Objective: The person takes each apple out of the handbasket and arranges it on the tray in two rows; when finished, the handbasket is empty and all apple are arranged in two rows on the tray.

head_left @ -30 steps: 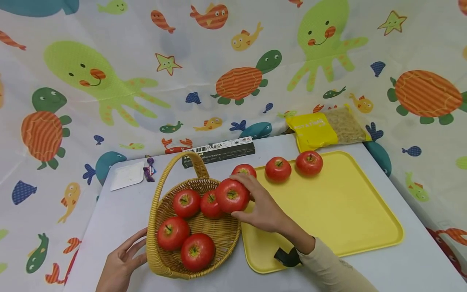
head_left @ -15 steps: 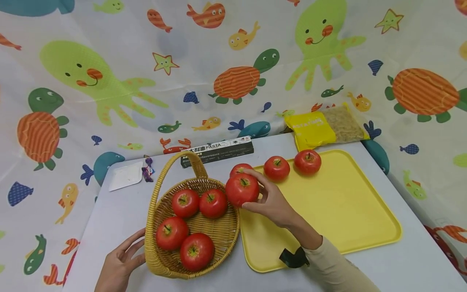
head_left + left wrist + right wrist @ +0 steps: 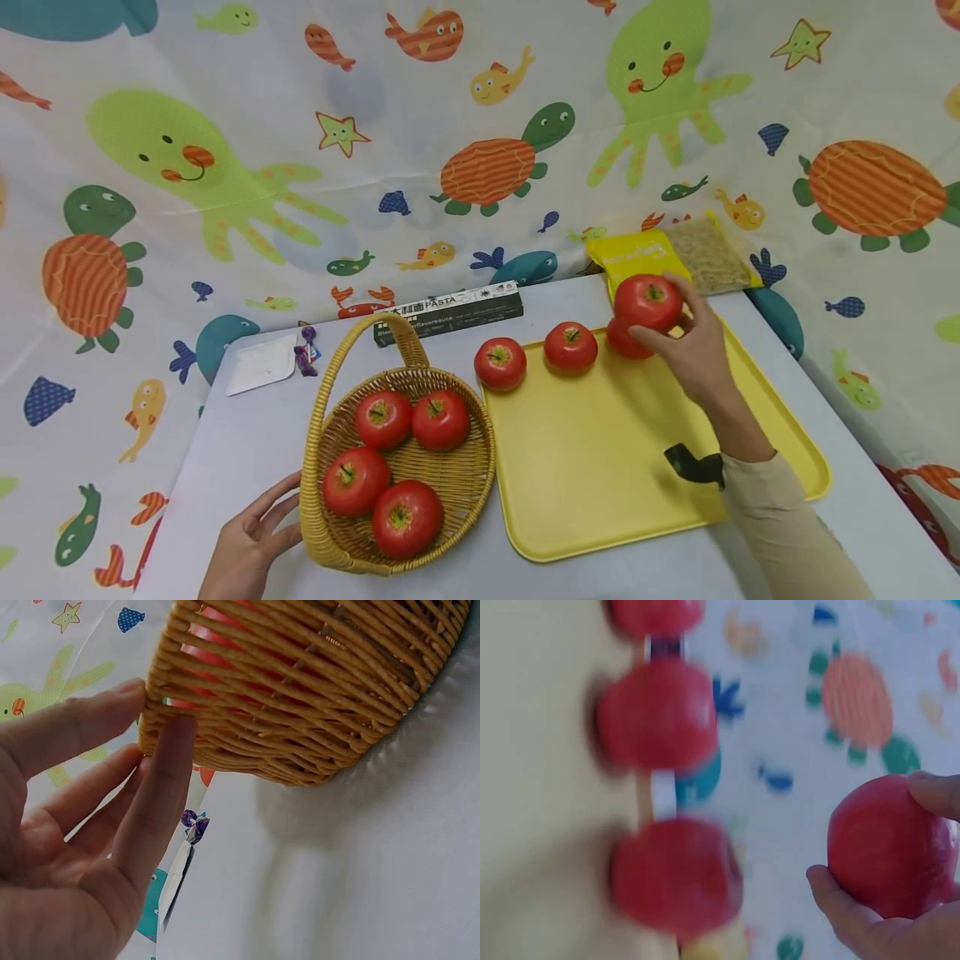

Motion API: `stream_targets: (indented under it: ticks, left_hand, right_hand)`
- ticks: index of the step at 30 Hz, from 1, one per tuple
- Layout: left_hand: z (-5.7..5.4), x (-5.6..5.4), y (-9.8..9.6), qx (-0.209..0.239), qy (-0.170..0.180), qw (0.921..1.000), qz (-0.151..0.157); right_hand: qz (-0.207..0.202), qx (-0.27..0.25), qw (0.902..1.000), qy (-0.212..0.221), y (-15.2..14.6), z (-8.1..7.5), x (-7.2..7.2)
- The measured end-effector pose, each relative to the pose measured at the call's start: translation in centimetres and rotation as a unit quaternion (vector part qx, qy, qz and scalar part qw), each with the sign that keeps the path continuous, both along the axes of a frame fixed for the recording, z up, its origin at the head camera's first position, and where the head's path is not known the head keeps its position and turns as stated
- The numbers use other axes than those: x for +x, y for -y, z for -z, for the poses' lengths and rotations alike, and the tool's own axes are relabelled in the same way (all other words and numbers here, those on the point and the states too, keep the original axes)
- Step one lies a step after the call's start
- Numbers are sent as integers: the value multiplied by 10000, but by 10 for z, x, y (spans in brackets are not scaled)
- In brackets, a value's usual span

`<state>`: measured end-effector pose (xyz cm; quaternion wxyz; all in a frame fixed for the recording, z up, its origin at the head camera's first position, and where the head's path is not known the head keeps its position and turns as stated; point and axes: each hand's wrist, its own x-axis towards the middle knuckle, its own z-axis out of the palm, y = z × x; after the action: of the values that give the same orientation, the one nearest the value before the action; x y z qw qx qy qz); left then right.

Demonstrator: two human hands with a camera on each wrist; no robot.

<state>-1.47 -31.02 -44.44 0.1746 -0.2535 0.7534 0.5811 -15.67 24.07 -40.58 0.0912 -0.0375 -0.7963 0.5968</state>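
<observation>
My right hand (image 3: 693, 342) grips a red apple (image 3: 648, 302) in the air over the far edge of the yellow tray (image 3: 585, 475). In the right wrist view the thumb and fingers clasp the held apple (image 3: 889, 847) from the sides. Below it, three apples sit in a row along the tray's far side: a left one (image 3: 500, 364), a middle one (image 3: 571, 347) and a right one (image 3: 628, 340), partly hidden. Several apples (image 3: 407, 518) lie in the wicker basket (image 3: 480, 467). My left hand (image 3: 243, 537) touches the basket's left side with nearly straight fingers (image 3: 161, 787).
Behind the basket lies a black pasta box (image 3: 450, 312). A yellow bag of pasta (image 3: 637, 260) is at the back right. A white packet (image 3: 262, 364) and purple-wrapped candies (image 3: 306, 354) lie at the back left. A patterned cloth (image 3: 480, 108) hangs behind the table.
My right hand has carried its apple from over the basket to the right, above the tray's far edge. My left hand and the basket have stayed in place.
</observation>
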Motion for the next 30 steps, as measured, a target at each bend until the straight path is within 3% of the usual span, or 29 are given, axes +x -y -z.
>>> stream_targets:
  ticks: [5,10,16,30]
  left_hand:
    - [0,0,1,24,-19,10000,-11]
    - [0,1,2,46,-22,10000,-21]
    - [0,1,2,69,-66,10000,-22]
    - [0,0,0,56,-95,9999,-52]
  right_hand:
    - [886,406,9933,624,-57,16,-26]
    - [1162,459,9854,1154,-89,43,-40]
    - [1159,620,9829,1287,-95,61,-47]
    - [1200,1104,9789,1232,-91,69,-44]
